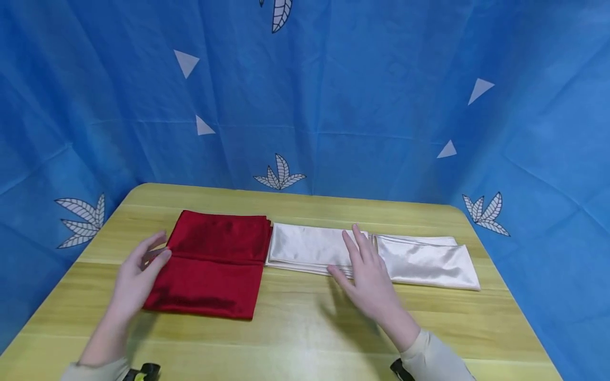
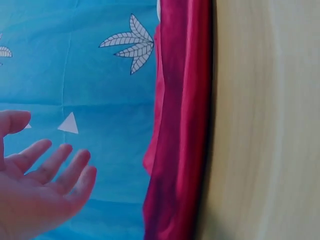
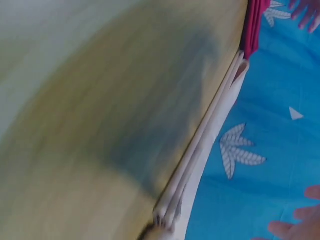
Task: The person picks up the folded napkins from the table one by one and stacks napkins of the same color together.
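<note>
A folded red satin cloth (image 1: 214, 286) lies on the left part of the table, a crease running across its middle. My left hand (image 1: 137, 272) is at its left edge, fingers loosely bent and thumb apart, with nothing in the grasp; the left wrist view shows the same hand (image 2: 47, 182) with fingers spread beside the layered red cloth (image 2: 175, 115). To the right lie a folded white satin cloth (image 1: 310, 244) and a second folded white cloth (image 1: 429, 262). Over the place where these two meet, my right hand (image 1: 369, 280) hovers with extended fingers, its shadow on the wood below.
The light wooden table (image 1: 305, 333) has rounded far corners. A blue curtain (image 1: 371, 95) with white leaf and triangle prints hangs behind and along both sides. Dark bands (image 1: 143, 373) sit near both sleeves.
</note>
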`<action>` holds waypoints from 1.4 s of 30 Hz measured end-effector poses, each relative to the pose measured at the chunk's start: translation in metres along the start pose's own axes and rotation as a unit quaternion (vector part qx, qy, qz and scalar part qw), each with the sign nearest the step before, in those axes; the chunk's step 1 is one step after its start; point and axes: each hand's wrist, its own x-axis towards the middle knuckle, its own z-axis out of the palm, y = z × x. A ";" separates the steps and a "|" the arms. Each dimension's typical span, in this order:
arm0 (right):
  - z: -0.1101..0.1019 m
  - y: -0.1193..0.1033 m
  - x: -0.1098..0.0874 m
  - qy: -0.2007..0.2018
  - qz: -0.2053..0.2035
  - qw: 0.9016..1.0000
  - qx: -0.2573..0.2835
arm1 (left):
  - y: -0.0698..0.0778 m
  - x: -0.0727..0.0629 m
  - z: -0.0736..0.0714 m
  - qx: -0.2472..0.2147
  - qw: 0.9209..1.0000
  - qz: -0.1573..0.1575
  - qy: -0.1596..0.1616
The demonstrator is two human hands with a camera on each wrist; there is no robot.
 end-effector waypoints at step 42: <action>0.116 -0.085 0.019 -0.166 0.055 0.866 0.468 | -0.079 -0.013 -0.020 -0.078 0.980 -0.172 0.067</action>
